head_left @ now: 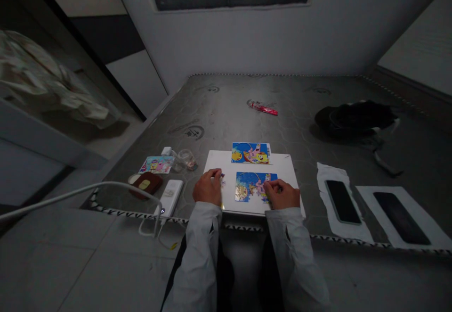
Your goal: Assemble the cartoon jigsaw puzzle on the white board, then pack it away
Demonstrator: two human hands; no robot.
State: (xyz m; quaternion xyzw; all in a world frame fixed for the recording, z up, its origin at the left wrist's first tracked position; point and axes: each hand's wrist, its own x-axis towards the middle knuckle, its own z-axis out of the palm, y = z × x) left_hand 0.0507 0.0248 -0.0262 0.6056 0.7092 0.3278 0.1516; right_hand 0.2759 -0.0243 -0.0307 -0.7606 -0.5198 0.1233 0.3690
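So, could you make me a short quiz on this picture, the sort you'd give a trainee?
1. Which hand has its fingers over the puzzle? A: left; B: right; C: neither.
2. True or false: the picture card lies on the far side of the puzzle, as the person sees it.
3. Fill in the colour: the board under the puzzle is ____.

Key:
1. B. The right hand is over the puzzle's right side, while the left hand is at the board's left edge.
2. True.
3. White.
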